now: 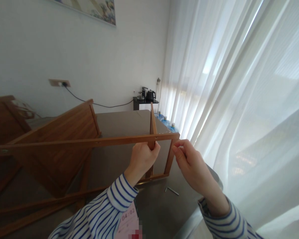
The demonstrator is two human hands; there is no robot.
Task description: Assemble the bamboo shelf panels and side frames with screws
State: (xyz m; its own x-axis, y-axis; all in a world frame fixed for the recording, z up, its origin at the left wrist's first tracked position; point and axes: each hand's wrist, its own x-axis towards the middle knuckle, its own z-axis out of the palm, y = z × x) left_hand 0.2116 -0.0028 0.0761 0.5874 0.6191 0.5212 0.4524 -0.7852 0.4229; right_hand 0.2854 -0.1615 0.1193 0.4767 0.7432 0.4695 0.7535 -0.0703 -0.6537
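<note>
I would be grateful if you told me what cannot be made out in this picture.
All in the head view:
- Whether the right hand pinches anything: its own curled fingers hide it.
- How the left hand wraps its fingers around the wooden crossbar: the back of the hand covers most.
- Part of the pink screen: hidden by the left sleeve and a pixelated patch.
- The wall picture: cut off by the top edge.

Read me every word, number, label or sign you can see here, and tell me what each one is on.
"04:02": digits on the flat pink rectangular screen, partly behind the blue-and-white striped left sleeve.
Smaller marks under those digits: too small and blurred to read.
On the long brown wooden frame, no lettering that I can make out.
On the clear blue plastic bottles, any labels are too small to read.
</note>
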